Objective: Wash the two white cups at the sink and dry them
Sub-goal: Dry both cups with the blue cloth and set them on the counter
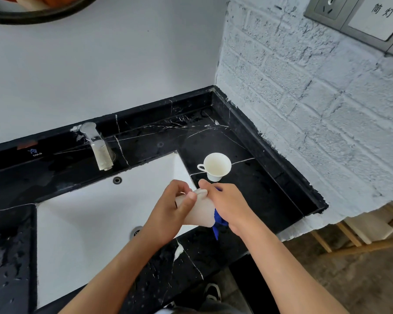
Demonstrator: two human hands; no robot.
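A: Fixtures, largest first?

B: Black marble tabletop, wet in places. White sink set into it at left, chrome tap at its far edge.

A: Task items?

B: One white cup stands upright on the tabletop, right of the sink's far corner. Second cup is held tilted over the sink's right edge.

A: Grips?

B: Left hand curls round the held cup. Right hand pinches a blue cloth against that cup.
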